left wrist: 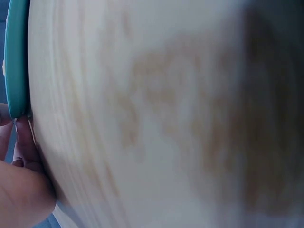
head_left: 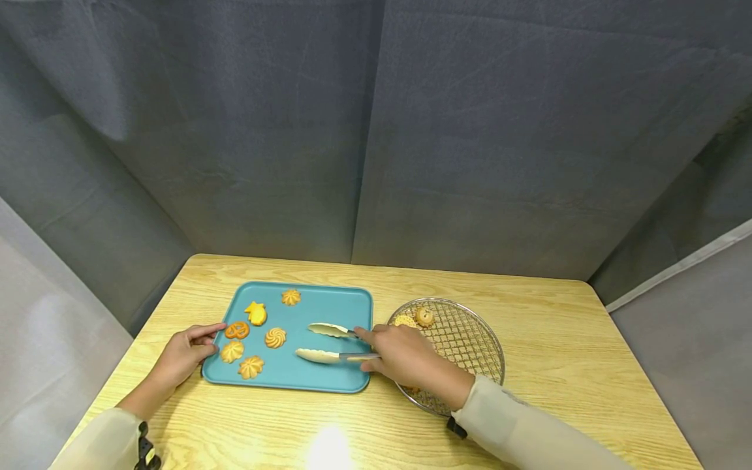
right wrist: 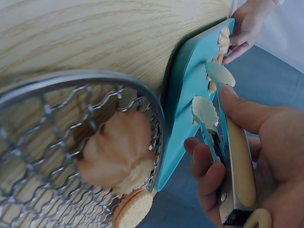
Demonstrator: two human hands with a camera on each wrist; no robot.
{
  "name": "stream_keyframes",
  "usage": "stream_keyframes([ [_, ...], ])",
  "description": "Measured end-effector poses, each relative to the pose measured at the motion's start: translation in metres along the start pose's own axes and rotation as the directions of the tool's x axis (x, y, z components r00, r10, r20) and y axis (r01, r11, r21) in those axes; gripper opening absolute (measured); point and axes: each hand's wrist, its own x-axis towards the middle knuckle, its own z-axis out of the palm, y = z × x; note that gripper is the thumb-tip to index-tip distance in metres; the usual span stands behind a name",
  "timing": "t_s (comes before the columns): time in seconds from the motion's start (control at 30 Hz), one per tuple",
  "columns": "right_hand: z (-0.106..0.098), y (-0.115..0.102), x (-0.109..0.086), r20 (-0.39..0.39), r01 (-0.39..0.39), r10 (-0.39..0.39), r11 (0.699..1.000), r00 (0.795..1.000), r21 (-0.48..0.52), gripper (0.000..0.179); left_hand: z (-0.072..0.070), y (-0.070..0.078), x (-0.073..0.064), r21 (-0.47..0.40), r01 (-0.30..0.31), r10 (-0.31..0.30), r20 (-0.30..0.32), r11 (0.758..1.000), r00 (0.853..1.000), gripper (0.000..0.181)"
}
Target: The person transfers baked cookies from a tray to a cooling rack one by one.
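My left hand (head_left: 182, 356) pinches the left rim of a blue baking tray (head_left: 329, 297), thumb above and fingers beneath it in the left wrist view. My right hand (head_left: 405, 352) grips tongs (head_left: 320, 356) with pale scalloped tips. Their two arms are spread apart over the tray's right half, with nothing between the tips. On the tray's left half lie a pretzel-shaped cookie (head_left: 237, 330), a yellow fish-like cookie (head_left: 256, 313), a swirl cookie (head_left: 275, 337) and several flower-shaped cookies (head_left: 251, 367).
Right of the tray sits a round wire rack (head_left: 470, 346), partly covered by my right forearm. It carries a few cookies, among them a round one (head_left: 425, 316) and a ridged shell-like one (right wrist: 118, 152). Grey curtains (head_left: 470, 130) enclose the wooden table (head_left: 558, 365).
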Motion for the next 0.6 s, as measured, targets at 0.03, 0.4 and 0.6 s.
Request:
stream_keyframes([
  [0.03,0.0,-0.001,0.001,-0.001,0.004,-0.004,1.0,1.0,-0.001,0.069,0.0,0.0,0.0,0.0,0.002,-0.002,0.001,1.0,1.0,0.047],
  [0.4,0.0,-0.014,0.016,0.033,0.018,-0.016,0.999,0.999,-0.038,0.07,0.0,-0.002,0.001,0.011,-0.009,0.009,0.0,1.0,1.0,0.047],
  [0.6,0.002,-0.021,0.026,0.057,0.005,-0.002,0.999,0.998,-0.054,0.071,0.0,-0.002,0.002,-0.001,-0.001,0.001,0.001,1.0,1.0,0.047],
])
